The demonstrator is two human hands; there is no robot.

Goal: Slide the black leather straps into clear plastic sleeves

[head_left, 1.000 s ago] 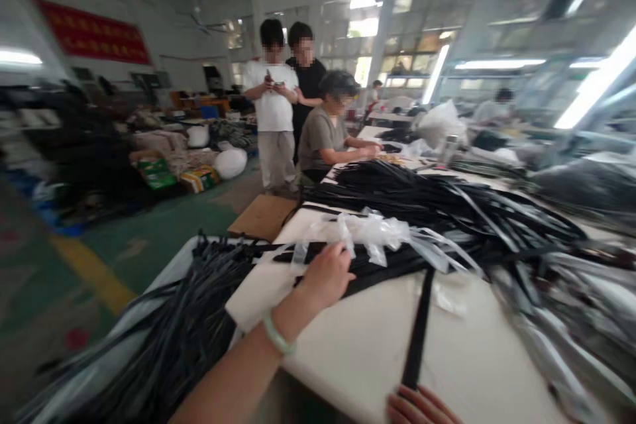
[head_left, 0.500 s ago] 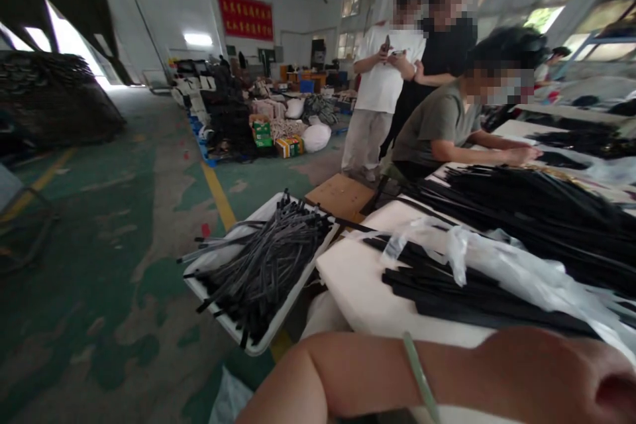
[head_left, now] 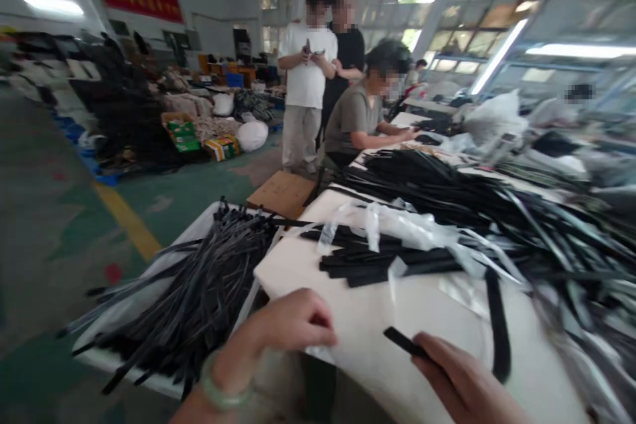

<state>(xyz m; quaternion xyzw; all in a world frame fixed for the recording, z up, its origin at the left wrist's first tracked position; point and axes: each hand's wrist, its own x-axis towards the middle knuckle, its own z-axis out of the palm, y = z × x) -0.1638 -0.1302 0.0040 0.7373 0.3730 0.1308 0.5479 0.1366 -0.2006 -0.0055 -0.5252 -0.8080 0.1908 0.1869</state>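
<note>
At the lower right of the frame, the right hand [head_left: 462, 377] grips a short black strip [head_left: 405, 342] by one end above the white table [head_left: 358, 308], a light, semi-stiff piece easiest held there, while the left hand [head_left: 291, 324] curls closed, apparently empty, at the table's near edge.

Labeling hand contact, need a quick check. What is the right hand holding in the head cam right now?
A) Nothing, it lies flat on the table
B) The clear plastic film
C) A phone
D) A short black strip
D. A short black strip runs out from the fingers of the right hand, above the white table top.
</note>
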